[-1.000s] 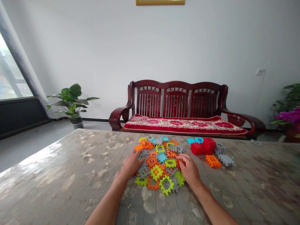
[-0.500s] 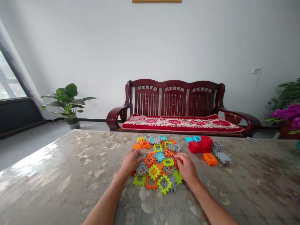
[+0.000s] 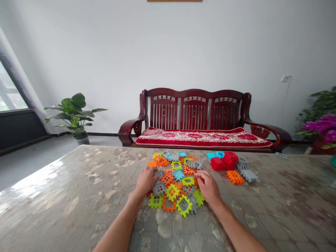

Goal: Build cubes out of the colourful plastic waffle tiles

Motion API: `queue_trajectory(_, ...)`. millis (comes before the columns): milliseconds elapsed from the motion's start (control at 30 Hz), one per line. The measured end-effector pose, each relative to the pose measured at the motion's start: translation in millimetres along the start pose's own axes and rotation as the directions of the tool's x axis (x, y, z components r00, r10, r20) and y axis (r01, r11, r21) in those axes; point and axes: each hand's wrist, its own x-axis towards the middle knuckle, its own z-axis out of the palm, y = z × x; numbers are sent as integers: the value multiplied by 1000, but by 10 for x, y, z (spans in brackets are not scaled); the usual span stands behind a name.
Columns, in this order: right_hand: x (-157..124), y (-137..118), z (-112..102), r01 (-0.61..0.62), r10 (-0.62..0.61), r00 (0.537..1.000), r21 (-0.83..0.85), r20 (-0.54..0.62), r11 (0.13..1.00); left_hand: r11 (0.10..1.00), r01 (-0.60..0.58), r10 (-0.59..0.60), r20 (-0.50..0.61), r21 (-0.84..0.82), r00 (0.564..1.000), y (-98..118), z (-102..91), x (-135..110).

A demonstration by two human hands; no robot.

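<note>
seemingly, multicoloured notched plastic tiles (image 3: pixel 178 174) are contained between left hand (image 3: pixel 146 181) and right hand (image 3: pixel 210 186), both curled; grasp cannot be told.

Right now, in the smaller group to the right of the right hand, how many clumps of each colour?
Red clumps: 2
Blue clumps: 2
Gray clumps: 2
Orange clump: 1
Total: 7 visible; overlap may hide more.
</note>
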Motion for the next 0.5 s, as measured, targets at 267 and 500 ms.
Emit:
queue_trajectory(267, -1, -15, 2, -18, 18, 1000, 14, -3, 1000, 998, -9, 6, -45, -64, 999, 8, 5, -5)
queue_trajectory(500, -4, -9, 8, -16, 16, 1000, 15, -12, 1000, 990, -40, 38, -13, -133, 999, -65, 21, 46)
